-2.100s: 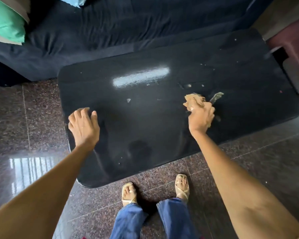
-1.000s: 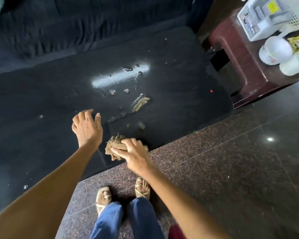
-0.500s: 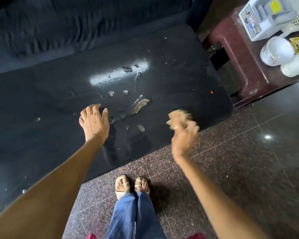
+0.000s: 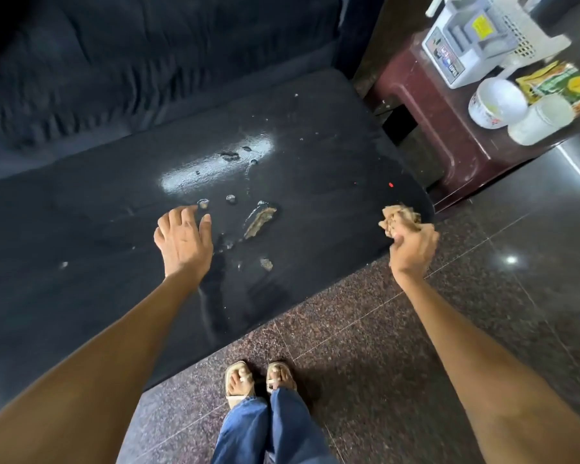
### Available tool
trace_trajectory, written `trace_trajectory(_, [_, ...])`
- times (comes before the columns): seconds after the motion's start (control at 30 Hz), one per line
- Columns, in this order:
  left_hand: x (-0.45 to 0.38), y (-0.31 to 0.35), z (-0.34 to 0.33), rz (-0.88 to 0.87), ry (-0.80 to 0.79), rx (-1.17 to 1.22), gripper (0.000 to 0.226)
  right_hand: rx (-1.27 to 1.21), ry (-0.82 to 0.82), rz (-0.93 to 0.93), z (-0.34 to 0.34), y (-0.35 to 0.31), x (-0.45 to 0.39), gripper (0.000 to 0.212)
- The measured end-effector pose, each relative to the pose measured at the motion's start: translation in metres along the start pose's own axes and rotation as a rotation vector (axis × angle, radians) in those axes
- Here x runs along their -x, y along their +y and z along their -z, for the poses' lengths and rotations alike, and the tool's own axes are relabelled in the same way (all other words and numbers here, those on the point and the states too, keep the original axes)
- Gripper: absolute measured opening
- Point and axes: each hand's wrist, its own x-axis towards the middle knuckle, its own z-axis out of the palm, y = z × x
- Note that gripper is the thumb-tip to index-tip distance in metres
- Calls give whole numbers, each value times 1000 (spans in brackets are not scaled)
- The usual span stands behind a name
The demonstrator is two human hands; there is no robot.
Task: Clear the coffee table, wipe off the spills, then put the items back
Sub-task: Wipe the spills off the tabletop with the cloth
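The black glossy coffee table (image 4: 81, 249) fills the left and middle of the head view. A brown smear (image 4: 260, 220) and small wet droplets (image 4: 230, 198) lie near its middle. My left hand (image 4: 183, 241) rests flat on the tabletop with fingers spread, just left of the smear. My right hand (image 4: 412, 249) hovers at the table's right front corner, shut on a crumpled brown tissue (image 4: 399, 219) that sticks out above the fist.
A dark sofa (image 4: 148, 61) runs behind the table. At the right stands a maroon stool (image 4: 426, 105) carrying a white basket (image 4: 476, 38), a white bowl (image 4: 498, 102), a white cup (image 4: 539, 120) and a yellow-green packet (image 4: 563, 83). My sandalled feet (image 4: 260, 380) stand on the speckled floor.
My right hand has carried the tissue from the table's front edge near the left hand out to the right front corner. The left hand stays flat on the table.
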Motion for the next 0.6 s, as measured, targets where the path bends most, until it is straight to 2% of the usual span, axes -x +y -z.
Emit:
trace_trajectory(0.07, [2, 3, -4, -17, -9, -9, 38, -147, 62, -331, -6, -32, 10, 29])
trace_trajectory(0.1, [2, 7, -6, -25, -17, -11, 39, -183, 88, -372, -10, -48, 23, 30])
trace_trajectory(0.13, [2, 13, -7, -33, -24, -8, 39, -151, 102, -261, -16, -62, 40, 32])
trace_trajectory(0.23, [-2, 28, -9, -59, -33, -1, 39, -12, -20, 371, -29, -84, 95, 60])
trace_trajectory(0.3, [-7, 35, -11, -63, -32, 1, 39, -25, -105, 755, -34, -73, 94, 66])
trace_trajectory(0.33, [-9, 39, -13, -55, -35, 4, 39, -31, -131, 876, -33, -61, 83, 64])
trace_trajectory(0.37, [-12, 44, -15, -45, -39, 11, 39, -25, -128, 910, -28, -48, 69, 59])
trace_trajectory(0.4, [-14, 47, -17, -34, -39, 16, 39, -17, -97, 868, -24, -33, 51, 55])
trace_trajectory(0.47, [-21, 52, -20, -13, -35, 4, 39, 19, 23, 560, -17, -11, 14, 49])
trace_trajectory(0.53, [-29, 58, -24, 3, -34, -10, 38, -100, 144, 51, -11, -2, -29, 41])
trace_trajectory(0.6, [-38, 68, -28, 11, -22, -14, 38, -349, 197, -523, -6, -13, -68, 38])
